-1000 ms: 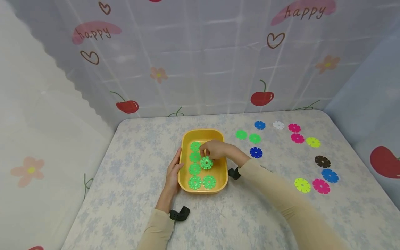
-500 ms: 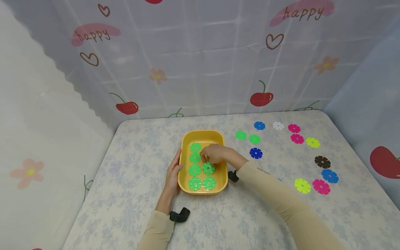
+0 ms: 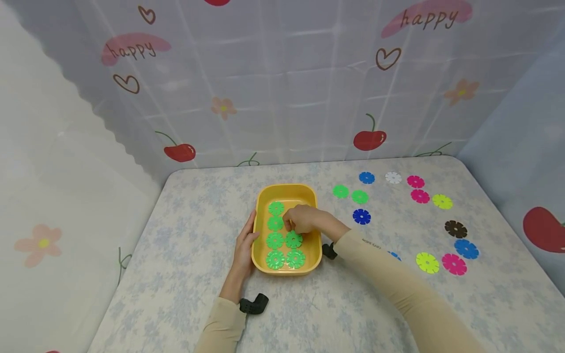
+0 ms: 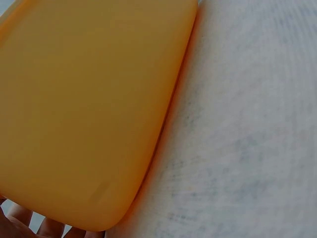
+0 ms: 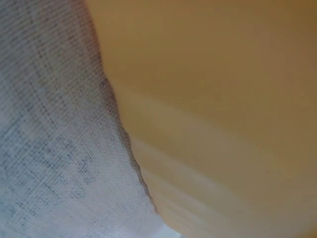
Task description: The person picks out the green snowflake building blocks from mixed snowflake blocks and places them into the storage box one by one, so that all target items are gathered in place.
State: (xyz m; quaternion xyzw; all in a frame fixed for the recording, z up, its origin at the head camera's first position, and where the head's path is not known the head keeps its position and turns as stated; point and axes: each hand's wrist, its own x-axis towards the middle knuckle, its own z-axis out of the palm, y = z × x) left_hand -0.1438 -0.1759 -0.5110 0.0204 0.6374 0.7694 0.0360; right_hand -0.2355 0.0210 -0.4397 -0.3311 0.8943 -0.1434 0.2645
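In the head view a yellow plastic tub [image 3: 287, 273] stands on the table, with green notched building discs laid in its bottom. My left hand [image 3: 243, 247] holds the tub's left side, thumb at the rim and fingers along the outer wall. Its fingertips [image 4: 49, 227] show past the tub's edge in the left wrist view. My right hand [image 3: 302, 219] reaches over the right wall, fingers curled down, pinching the far edge of a green disc [image 3: 294, 239]. That disc lies in the right column, just beyond another green disc [image 3: 295, 259]. The right wrist view shows only the tub's wall and cloth.
Loose discs lie on the right of the patterned tablecloth [image 3: 185, 235], among them two green ones [image 3: 341, 191], a dark blue one [image 3: 362, 216], a brown one [image 3: 455, 229] and a pink one [image 3: 454, 264]. A printed curtain [image 3: 282, 88] hangs behind the table.
My right hand has lowered the green disc and brought it nearer, from tilted above the tub's floor to lying in the right column. My left hand has stayed at the tub's side.
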